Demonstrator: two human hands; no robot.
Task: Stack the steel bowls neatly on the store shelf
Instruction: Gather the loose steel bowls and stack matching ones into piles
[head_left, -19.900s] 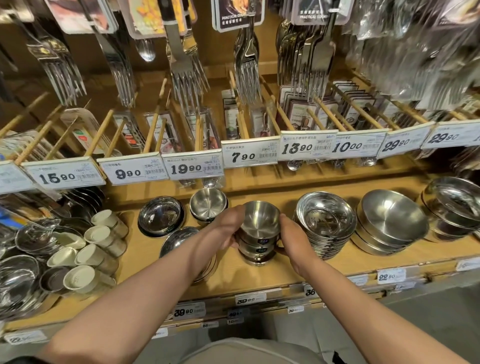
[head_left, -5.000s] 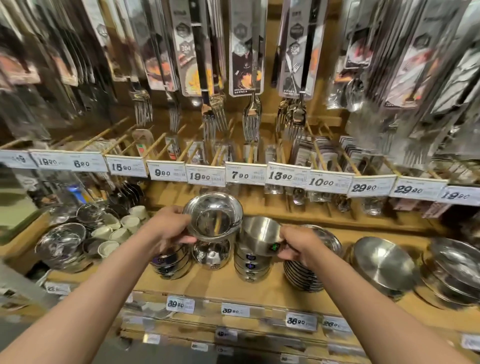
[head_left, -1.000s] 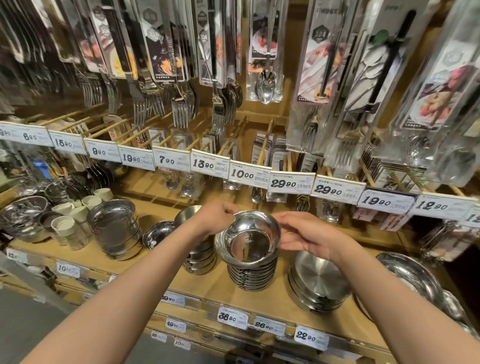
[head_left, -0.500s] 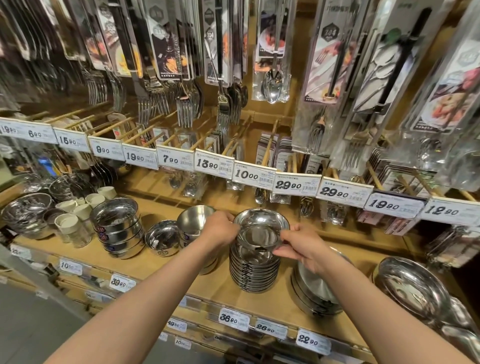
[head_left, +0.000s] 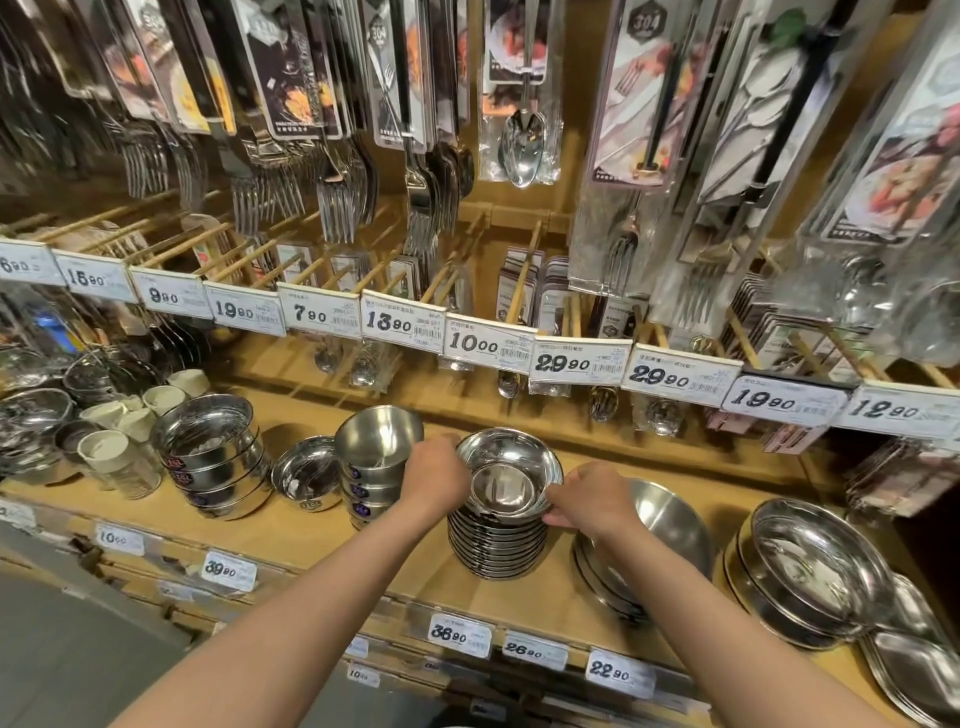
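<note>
A stack of shallow steel bowls (head_left: 497, 545) stands in the middle of the wooden shelf (head_left: 291, 540). The top bowl (head_left: 506, 480) sits on it, mouth up. My left hand (head_left: 435, 480) holds that bowl's left rim. At its lower right rim, the fingers of my right hand (head_left: 589, 501) pinch the edge. Left of the stack rises a stack of deeper steel cups (head_left: 375, 457), partly hidden behind my left hand.
A single small bowl (head_left: 306, 473) and a stack of wide labelled bowls (head_left: 210, 454) stand further left, with white cups (head_left: 111, 452) beyond. Large bowls (head_left: 660, 525) and plates (head_left: 810, 566) fill the right. Price tags and hanging cutlery packs overhang the shelf.
The top bowl has come down from a tilted, raised position onto the stack. Both hands have lowered with it and stay at its rim.
</note>
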